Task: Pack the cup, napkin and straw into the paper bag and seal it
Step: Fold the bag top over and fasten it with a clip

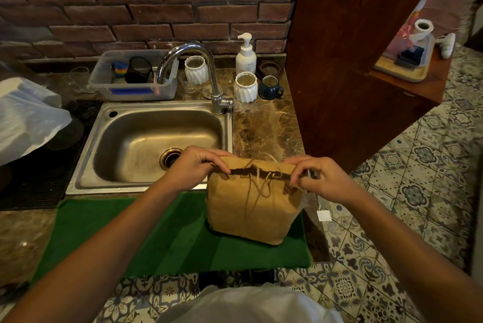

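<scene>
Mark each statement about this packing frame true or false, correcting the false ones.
1. Both hands, left hand and right hand, pinch the bag at its top edge. True.
2. The bag lies flat in the sink. False: it stands upright on the green mat.
3. Water runs from the tap. False: no water shows.
4. A pump bottle stands behind the sink. True.
5. The cup stands beside the bag. False: no cup shows on the mat.

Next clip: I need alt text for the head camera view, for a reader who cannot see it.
Both hands, left hand and right hand, pinch the folded top edge of a brown paper bag standing upright on a green mat, its string handles hanging down the front. Behind it are a steel sink, a faucet and a brick wall.
</scene>
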The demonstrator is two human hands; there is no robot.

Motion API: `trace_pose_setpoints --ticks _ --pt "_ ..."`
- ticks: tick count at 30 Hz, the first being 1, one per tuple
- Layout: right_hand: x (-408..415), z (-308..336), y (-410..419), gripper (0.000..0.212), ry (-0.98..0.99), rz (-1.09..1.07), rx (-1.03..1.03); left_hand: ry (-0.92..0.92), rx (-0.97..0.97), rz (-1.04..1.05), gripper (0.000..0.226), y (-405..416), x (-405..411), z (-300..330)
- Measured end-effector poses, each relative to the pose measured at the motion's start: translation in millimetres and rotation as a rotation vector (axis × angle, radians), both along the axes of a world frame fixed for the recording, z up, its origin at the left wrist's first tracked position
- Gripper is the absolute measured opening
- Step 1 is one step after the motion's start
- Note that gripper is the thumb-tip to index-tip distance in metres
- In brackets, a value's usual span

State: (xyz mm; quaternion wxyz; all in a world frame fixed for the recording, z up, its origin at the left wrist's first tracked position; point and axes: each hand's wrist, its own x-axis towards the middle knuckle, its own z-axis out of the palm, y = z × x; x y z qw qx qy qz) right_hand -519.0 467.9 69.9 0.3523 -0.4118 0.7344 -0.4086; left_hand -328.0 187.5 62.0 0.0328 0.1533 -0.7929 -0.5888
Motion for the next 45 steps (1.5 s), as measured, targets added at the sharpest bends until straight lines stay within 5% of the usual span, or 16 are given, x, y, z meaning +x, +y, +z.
trace_pose_setpoints --ticks 5,9,15,20,24,28,30,34,36,41,45 --pt "-10.5 24.6 -23.5 0.027 -0.177 -0.085 0.046 0.09 -0.163 -0.052 0.047 4.9 0.8 0.9" --pt "-14.1 24.4 -42.1 0.033 0.186 0.213 0.271 0.147 -0.263 -0.06 0.052 5.5 0.6 -0.4" --pt "-4.5 22.1 -50.7 0.03 0.556 0.29 0.294 0.204 -0.324 -0.011 0.05 7.1 5.5 -6.5" --pt "-2.4 21.1 -55.6 0.027 0.74 0.247 0.305 0.084 -0.212 -0.112 0.046 0.0 5.6 -0.8" --pt "3.1 23.6 -57.3 0.028 0.782 0.26 0.335 -0.003 -0.056 -0.055 0.018 -7.0 -1.6 33.3" --pt "4.0 23.6 -65.1 0.028 0.77 0.261 0.369 -0.15 -0.581 -0.359 0.061 11.1 -30.8 51.4" --pt "-0.6 22.6 -61.7 0.047 0.659 0.235 0.349 -0.268 -0.764 -0.463 0.078 15.5 -38.3 45.3" --pt "6.6 23.8 -49.8 0.106 0.633 0.314 0.448 -0.172 -0.995 -0.419 0.041 21.1 -41.5 34.1" --pt "9.3 18.3 -48.4 0.096 0.745 0.336 0.46 -0.112 -0.982 -0.367 0.027 24.3 -43.3 32.4" --pt "3.5 16.8 -49.6 0.015 0.805 0.268 0.359 0.018 -0.998 -0.313 0.023 11.2 -39.0 18.1" --pt "-4.4 12.3 -50.6 0.019 0.712 0.219 0.292 0.164 -0.917 -0.27 0.033 9.7 -29.9 8.5"
